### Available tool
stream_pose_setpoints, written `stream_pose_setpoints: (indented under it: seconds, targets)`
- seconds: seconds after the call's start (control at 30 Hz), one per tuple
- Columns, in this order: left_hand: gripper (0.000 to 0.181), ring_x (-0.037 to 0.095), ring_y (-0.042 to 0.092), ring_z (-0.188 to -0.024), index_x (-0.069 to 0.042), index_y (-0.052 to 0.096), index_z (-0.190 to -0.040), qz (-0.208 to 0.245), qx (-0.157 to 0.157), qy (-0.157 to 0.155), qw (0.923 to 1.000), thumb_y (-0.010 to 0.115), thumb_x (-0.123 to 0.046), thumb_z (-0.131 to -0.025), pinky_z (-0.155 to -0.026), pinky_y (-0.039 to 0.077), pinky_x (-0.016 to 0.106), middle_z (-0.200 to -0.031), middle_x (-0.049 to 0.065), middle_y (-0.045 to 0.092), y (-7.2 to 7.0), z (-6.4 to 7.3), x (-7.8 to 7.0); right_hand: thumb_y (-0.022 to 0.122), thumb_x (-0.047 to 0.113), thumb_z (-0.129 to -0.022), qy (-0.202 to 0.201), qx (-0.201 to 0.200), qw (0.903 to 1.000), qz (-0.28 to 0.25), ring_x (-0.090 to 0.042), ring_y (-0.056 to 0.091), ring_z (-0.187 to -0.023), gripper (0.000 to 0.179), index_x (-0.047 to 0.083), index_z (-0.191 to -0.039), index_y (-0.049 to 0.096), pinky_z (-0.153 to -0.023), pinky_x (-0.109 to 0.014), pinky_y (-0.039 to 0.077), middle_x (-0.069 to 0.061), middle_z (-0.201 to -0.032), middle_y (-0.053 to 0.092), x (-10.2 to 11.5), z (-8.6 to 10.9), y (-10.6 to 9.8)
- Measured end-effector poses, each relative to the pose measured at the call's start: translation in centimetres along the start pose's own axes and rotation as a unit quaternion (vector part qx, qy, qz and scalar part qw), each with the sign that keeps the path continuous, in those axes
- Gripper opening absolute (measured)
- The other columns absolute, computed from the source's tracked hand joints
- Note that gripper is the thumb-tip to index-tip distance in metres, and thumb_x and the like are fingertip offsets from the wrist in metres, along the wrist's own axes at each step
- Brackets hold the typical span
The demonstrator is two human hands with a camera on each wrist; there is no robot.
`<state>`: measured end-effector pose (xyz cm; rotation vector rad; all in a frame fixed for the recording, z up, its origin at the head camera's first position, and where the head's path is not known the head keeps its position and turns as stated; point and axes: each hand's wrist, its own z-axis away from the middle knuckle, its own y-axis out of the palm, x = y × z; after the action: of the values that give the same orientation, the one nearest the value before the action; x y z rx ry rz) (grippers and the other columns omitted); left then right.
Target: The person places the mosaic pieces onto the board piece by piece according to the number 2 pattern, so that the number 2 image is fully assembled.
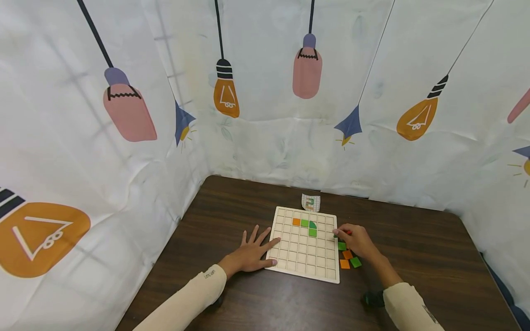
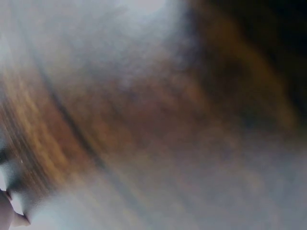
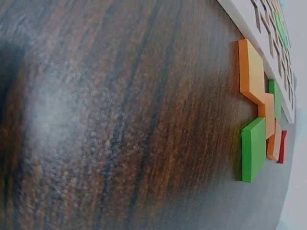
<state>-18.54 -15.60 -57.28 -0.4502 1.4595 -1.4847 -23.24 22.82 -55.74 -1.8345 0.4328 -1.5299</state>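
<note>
A pale gridded board (image 1: pixel 298 262) lies on the brown table. Set in its upper cells are an orange square tile (image 1: pixel 296 221), a green square tile (image 1: pixel 304 223), a darker green rounded tile (image 1: pixel 312 225) and another green square below that. My left hand (image 1: pixel 248 255) spreads its fingers over the board's left edge. At the right edge, my right hand (image 1: pixel 359 240) pinches a small dark green tile (image 1: pixel 335 236) between thumb and fingers. Beneath and beside that hand lie loose tiles, among them an orange square (image 3: pixel 252 72), a green square (image 3: pixel 253 151) and a red piece (image 3: pixel 282 147).
Behind the board's top edge stands a small paper card (image 1: pixel 311 202) with a coloured grid pattern. A white curtain (image 1: pixel 265 151) printed with lamps hangs behind and to the left of the table (image 1: pixel 414 243). The left wrist view is mostly blurred.
</note>
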Motion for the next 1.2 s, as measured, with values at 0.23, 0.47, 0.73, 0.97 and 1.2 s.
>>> stream_pose_setpoints:
  seconds: [0.23,0.47,0.73,0.97,1.2]
  targets:
    - [0.073,0.052,-0.001,-0.152,-0.034,0.022,-0.161,0.002,-0.007,0.003,1.0000,0.044,-0.065,-0.099,-0.110,0.006,0.079,-0.170,0.011,0.008,-0.2,0.1,-0.1,0.069,0.029,-0.097,0.019,0.017,0.9997,-0.002,-0.010,0.043,-0.044,0.020,0.011,-0.099,0.076,-0.046,-0.027,0.041,-0.004,-0.058,0.054,0.3,0.0,-0.2]
    - [0.073,0.052,0.000,-0.152,-0.034,0.022,-0.161,0.002,-0.008,0.002,1.0000,0.044,-0.065,-0.099,-0.110,0.006,0.079,-0.170,0.011,0.009,-0.2,0.1,-0.1,0.071,0.024,-0.095,0.036,0.038,0.9985,-0.015,-0.021,0.056,-0.049,0.016,0.012,-0.106,0.075,-0.047,-0.029,0.048,-0.007,-0.082,0.067,0.6,0.1,-0.2]
    - [0.073,0.052,-0.001,-0.152,-0.034,0.021,-0.161,0.002,-0.007,0.002,1.0000,0.043,-0.066,-0.099,-0.111,0.006,0.079,-0.170,0.010,0.008,-0.3,0.1,-0.2,0.071,0.022,-0.095,0.029,0.044,0.9984,-0.018,-0.026,0.059,-0.050,0.015,0.011,-0.105,0.074,-0.046,-0.030,0.048,-0.007,-0.083,0.067,1.1,0.2,-0.1]
    - [0.073,0.052,0.000,-0.152,-0.034,0.022,-0.161,0.001,-0.009,0.002,1.0000,0.043,-0.066,-0.099,-0.110,0.006,0.079,-0.170,0.011,0.008,-0.2,0.2,-0.2,0.073,0.022,-0.093,0.027,0.040,0.9985,-0.026,-0.016,0.057,-0.058,0.025,0.007,-0.113,0.071,-0.051,-0.029,0.049,-0.007,-0.089,0.070,1.2,0.3,0.1]
    - [0.073,0.052,0.000,-0.152,-0.034,0.022,-0.161,0.000,-0.009,0.000,1.0000,0.043,-0.066,-0.099,-0.110,0.006,0.079,-0.170,0.011,0.008,-0.2,0.2,-0.2,0.074,0.022,-0.093,0.010,0.042,0.9968,-0.067,-0.014,0.052,-0.052,0.036,-0.001,-0.119,0.065,-0.049,-0.029,0.047,-0.013,-0.079,0.068,1.3,0.6,0.1]
